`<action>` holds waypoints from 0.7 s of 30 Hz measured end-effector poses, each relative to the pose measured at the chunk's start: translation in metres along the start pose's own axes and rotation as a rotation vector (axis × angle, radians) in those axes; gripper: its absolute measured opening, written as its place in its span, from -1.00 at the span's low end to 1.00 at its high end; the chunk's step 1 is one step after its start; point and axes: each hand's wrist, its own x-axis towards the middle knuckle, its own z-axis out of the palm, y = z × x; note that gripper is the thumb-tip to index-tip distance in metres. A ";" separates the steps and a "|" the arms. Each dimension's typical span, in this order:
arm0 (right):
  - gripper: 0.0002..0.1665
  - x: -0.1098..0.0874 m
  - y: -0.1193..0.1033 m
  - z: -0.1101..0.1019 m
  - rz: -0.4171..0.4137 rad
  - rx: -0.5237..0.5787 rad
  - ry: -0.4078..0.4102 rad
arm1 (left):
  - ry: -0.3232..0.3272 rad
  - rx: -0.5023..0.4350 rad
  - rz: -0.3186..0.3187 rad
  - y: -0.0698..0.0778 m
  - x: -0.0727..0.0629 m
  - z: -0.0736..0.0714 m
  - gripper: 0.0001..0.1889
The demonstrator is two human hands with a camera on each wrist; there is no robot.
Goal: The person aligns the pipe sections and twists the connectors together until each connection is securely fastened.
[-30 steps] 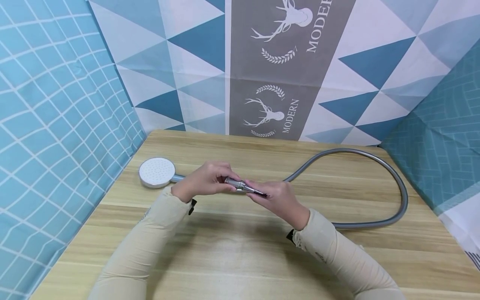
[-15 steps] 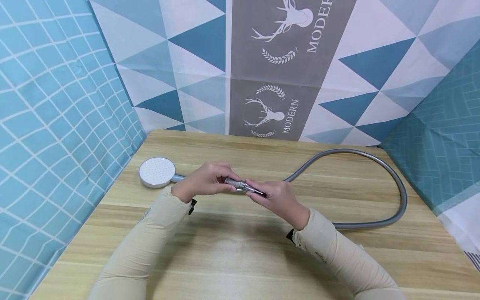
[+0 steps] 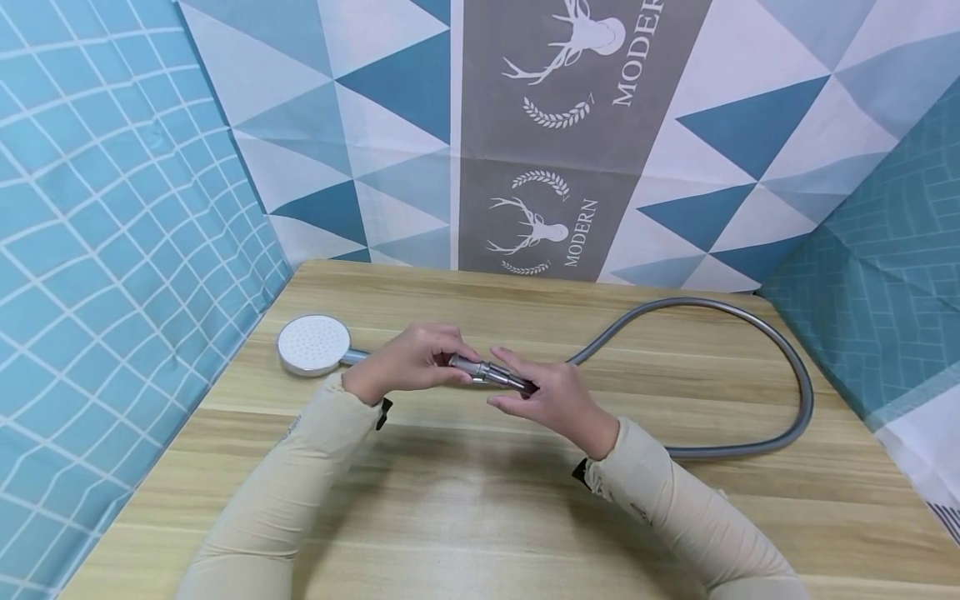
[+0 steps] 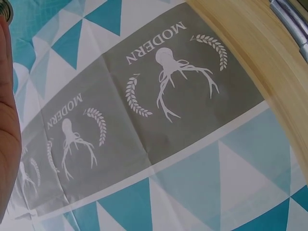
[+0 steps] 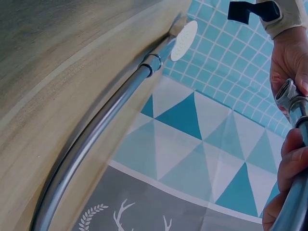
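Note:
In the head view, my left hand (image 3: pixel 412 358) pinches a small chrome pipe fitting (image 3: pixel 467 365) between thumb and fingers. The right wrist view shows a round open end on this fitting (image 5: pixel 286 91). Against its other end sits the metal end of a grey shower hose (image 3: pixel 510 380). My right hand (image 3: pixel 566 398) holds that hose end, with thumb and forefinger spread apart and the other fingers (image 5: pixel 291 161) curled round the hose. Only an edge of my left hand (image 4: pixel 7 130) shows in the left wrist view. Both hands are over the table's middle.
A white-faced shower head (image 3: pixel 313 343) lies face up at the table's left, its handle (image 3: pixel 354 356) partly behind my left hand. The hose makes a wide loop (image 3: pixel 806 392) on the right. Patterned cloth walls (image 3: pixel 517 142) border the wooden table (image 3: pixel 465 533).
My right thumb and forefinger have spread away from the joint between hose end and fitting, uncovering more metal. The left hand, shower head and hose loop stay in place.

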 end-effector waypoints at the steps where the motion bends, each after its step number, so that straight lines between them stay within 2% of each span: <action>1: -0.35 0.000 0.000 0.000 -0.007 0.006 -0.001 | 0.001 0.003 0.002 0.000 0.000 0.000 -0.80; 8: -0.55 -0.001 0.002 0.002 -0.010 0.045 0.019 | 0.004 -0.006 -0.001 -0.001 0.000 0.000 -0.79; 21: -0.59 0.001 -0.001 -0.001 0.035 0.009 0.008 | 0.000 -0.019 -0.006 0.000 0.002 0.000 -0.79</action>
